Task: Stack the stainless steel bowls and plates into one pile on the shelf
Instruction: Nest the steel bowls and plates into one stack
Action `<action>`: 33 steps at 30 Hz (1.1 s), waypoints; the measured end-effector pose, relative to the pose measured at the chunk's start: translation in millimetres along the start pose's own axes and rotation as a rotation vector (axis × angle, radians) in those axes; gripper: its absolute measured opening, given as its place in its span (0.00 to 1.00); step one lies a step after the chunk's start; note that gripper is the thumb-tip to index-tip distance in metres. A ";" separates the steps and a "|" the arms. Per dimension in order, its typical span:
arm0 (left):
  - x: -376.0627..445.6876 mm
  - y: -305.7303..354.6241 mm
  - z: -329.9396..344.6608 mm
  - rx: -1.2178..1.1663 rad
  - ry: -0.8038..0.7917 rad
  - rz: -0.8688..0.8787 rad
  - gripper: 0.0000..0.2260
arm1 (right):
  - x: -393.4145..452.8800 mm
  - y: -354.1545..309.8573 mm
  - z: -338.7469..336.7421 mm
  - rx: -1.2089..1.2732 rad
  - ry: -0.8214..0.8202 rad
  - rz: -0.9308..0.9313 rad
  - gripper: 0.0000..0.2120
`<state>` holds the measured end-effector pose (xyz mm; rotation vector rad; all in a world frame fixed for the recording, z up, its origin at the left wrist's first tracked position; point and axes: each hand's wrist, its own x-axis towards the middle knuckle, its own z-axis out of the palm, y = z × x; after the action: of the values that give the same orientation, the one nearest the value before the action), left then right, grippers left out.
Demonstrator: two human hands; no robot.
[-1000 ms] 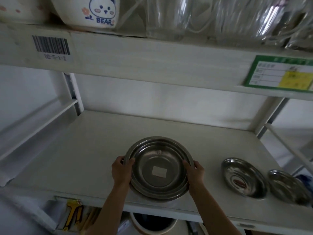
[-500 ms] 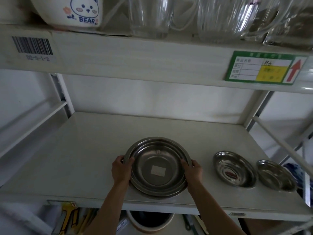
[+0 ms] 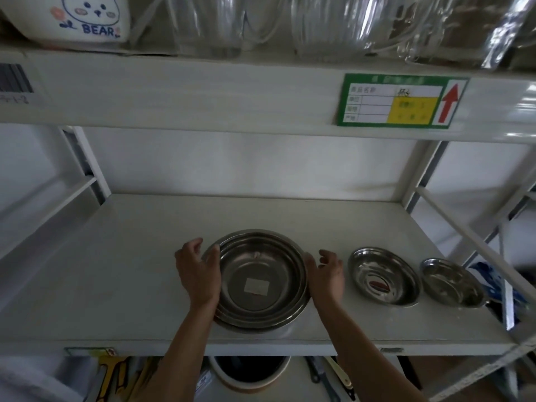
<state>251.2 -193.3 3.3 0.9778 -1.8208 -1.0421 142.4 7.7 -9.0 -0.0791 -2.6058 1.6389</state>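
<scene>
Now both hands flank a nested pile of steel dishes on the white shelf (image 3: 116, 271).

Nested pile (image 3: 261, 282) sits near the shelf's front edge, about the middle, with a pale sticker in the innermost dish. Left hand (image 3: 198, 274) is at the pile's 9 o'clock, fingers loosely curled, the thumb side touching the rim; whether it truly grips the rim I cannot tell. Right hand (image 3: 327, 278) is at 3 o'clock, fingers spread and relaxed, its inner edge against the rim, holding nothing. Further out at 3 o'clock a steel bowl (image 3: 384, 275) stands apart from the pile, and a smaller steel bowl (image 3: 452, 282) just beside it, near the shelf's right end. At 12 o'clock, overhead, a green label (image 3: 401, 101) with a red arrow is fixed to the upper shelf's edge.
</scene>
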 end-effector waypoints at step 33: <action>-199.8 65.6 211.1 -0.166 -0.758 -0.298 0.32 | 93.3 152.6 -213.1 0.282 0.471 0.508 0.51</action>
<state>122.4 67.7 -60.4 0.8226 -2.1544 -1.9084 68.0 272.3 -52.2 -1.0432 -2.0763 1.8188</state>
